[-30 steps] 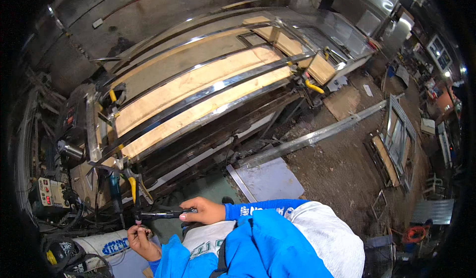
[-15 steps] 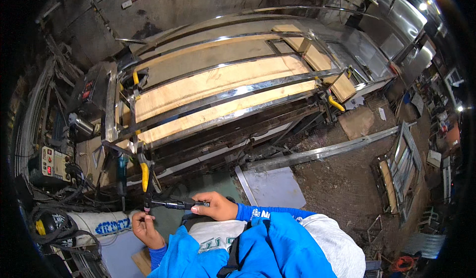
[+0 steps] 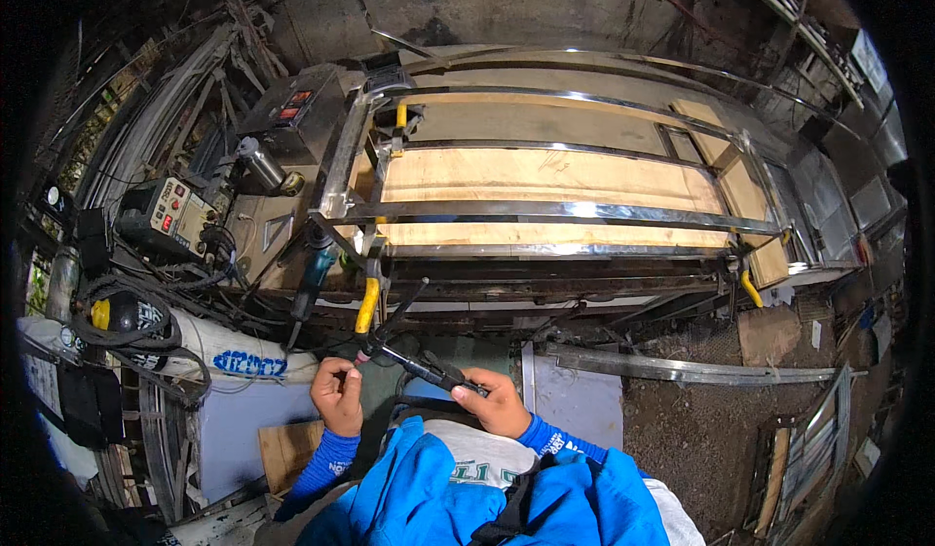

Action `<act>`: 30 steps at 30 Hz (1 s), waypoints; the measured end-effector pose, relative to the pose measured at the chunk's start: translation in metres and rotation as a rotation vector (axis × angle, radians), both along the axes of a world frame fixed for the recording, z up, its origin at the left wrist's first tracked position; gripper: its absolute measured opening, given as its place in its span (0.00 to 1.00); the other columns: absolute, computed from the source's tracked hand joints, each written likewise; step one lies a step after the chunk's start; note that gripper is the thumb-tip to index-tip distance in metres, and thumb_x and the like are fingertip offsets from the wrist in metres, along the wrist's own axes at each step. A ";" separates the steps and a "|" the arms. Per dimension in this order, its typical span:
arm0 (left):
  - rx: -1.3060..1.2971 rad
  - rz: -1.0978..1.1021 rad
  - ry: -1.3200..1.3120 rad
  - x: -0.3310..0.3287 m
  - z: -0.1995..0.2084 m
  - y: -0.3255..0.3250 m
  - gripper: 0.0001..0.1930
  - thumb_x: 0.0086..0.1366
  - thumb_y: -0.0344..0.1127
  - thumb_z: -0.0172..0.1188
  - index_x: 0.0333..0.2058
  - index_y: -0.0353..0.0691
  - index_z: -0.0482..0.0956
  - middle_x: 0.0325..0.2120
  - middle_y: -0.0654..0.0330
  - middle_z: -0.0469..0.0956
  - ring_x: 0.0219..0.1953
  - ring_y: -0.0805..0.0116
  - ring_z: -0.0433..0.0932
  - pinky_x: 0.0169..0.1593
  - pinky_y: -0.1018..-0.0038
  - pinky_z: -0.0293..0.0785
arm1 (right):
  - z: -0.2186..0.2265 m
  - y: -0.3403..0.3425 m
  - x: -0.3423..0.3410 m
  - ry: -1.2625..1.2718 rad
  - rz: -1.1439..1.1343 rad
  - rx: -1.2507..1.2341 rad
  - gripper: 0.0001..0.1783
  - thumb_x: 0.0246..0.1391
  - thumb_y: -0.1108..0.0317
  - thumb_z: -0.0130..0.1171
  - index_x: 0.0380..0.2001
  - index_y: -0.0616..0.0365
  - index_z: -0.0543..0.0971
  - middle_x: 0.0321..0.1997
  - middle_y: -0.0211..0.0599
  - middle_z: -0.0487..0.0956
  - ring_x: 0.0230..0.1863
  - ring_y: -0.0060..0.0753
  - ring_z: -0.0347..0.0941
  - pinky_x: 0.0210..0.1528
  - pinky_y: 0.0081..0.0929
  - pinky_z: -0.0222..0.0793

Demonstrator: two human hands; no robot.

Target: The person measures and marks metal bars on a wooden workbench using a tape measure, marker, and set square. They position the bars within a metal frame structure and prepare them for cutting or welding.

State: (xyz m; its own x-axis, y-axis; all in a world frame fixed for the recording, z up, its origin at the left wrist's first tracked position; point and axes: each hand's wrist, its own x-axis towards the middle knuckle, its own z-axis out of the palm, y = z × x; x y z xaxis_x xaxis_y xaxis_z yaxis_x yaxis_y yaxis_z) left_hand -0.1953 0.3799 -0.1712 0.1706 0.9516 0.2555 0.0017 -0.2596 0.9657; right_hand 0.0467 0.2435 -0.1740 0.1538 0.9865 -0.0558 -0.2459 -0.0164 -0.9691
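Head view: the right hand [image 3: 499, 403] is closed around the torch [image 3: 421, 365] handle. The left hand [image 3: 338, 393] pinches the torch's tip with curled fingers, below the steel frame [image 3: 545, 211].

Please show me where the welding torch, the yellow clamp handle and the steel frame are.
welding torch [image 3: 429, 369], head view, on its black handle.
yellow clamp handle [image 3: 366, 305], head view, mid-grip.
steel frame [image 3: 545, 211], head view, on the shiny middle rail.
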 end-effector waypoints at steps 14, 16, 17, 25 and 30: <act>0.036 -0.163 0.103 0.002 0.032 0.014 0.19 0.61 0.34 0.74 0.45 0.34 0.76 0.40 0.60 0.77 0.39 0.69 0.78 0.46 0.72 0.75 | 0.008 0.004 0.011 -0.104 0.180 -0.002 0.17 0.68 0.64 0.63 0.52 0.66 0.81 0.44 0.33 0.84 0.48 0.21 0.73 0.54 0.26 0.70; 0.191 -0.120 0.295 0.005 0.036 0.013 0.13 0.60 0.29 0.73 0.40 0.34 0.78 0.35 0.58 0.79 0.36 0.67 0.79 0.43 0.71 0.76 | 0.012 0.004 0.011 -0.081 0.124 0.005 0.17 0.68 0.65 0.62 0.52 0.66 0.81 0.44 0.33 0.84 0.48 0.21 0.73 0.54 0.26 0.70; 0.263 -0.091 0.389 0.005 0.039 0.012 0.11 0.59 0.26 0.73 0.38 0.34 0.79 0.32 0.57 0.80 0.35 0.66 0.80 0.41 0.71 0.76 | 0.013 0.004 0.011 -0.075 0.102 0.008 0.17 0.68 0.65 0.62 0.52 0.66 0.81 0.44 0.33 0.84 0.48 0.21 0.73 0.54 0.26 0.70; 0.283 0.148 0.367 0.004 0.031 -0.002 0.13 0.56 0.27 0.76 0.28 0.35 0.76 0.26 0.54 0.79 0.29 0.63 0.78 0.37 0.69 0.74 | 0.013 0.013 0.016 -0.199 0.113 0.000 0.18 0.67 0.65 0.63 0.53 0.67 0.82 0.43 0.37 0.84 0.46 0.24 0.75 0.52 0.26 0.71; 0.337 0.144 0.368 -0.001 0.037 -0.002 0.16 0.55 0.28 0.77 0.26 0.35 0.74 0.24 0.53 0.77 0.26 0.58 0.78 0.33 0.68 0.73 | 0.022 0.021 0.020 -0.126 0.147 -0.046 0.15 0.67 0.65 0.62 0.49 0.67 0.82 0.34 0.30 0.80 0.37 0.20 0.71 0.41 0.23 0.69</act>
